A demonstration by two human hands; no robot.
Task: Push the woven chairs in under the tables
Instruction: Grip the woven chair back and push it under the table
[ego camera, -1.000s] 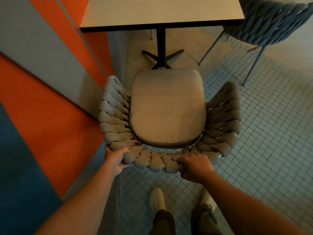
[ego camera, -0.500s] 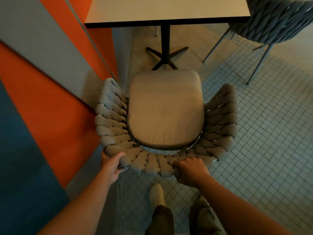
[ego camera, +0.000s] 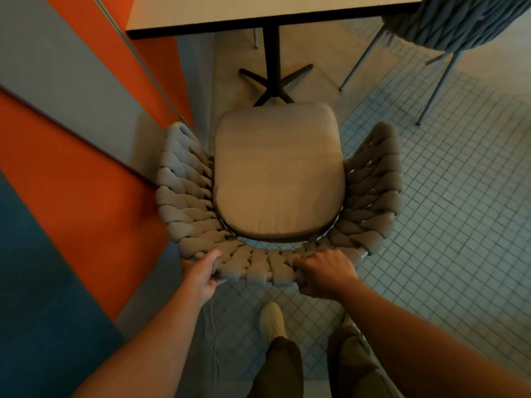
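A grey woven chair (ego camera: pixel 184 202) with a beige seat cushion (ego camera: pixel 277 170) stands right in front of me, facing a pale square table (ego camera: pixel 258 12) on a black pedestal foot (ego camera: pixel 273 81). The cushion's front edge sits just short of the table's near edge. My left hand (ego camera: pixel 201 275) grips the back rim of the chair at its left corner. My right hand (ego camera: pixel 324 275) is closed over the same rim toward the right. A second woven chair (ego camera: pixel 465 21) on thin metal legs stands at the far right beside the table.
A wall (ego camera: pixel 71 139) with orange, grey and blue panels runs close along the chair's left side. The floor is small pale tiles (ego camera: pixel 445 211). My feet (ego camera: pixel 271 323) stand just behind the chair.
The chair and my hands have shifted slightly left, toward the wall. Both hands keep their grip on the back rim.
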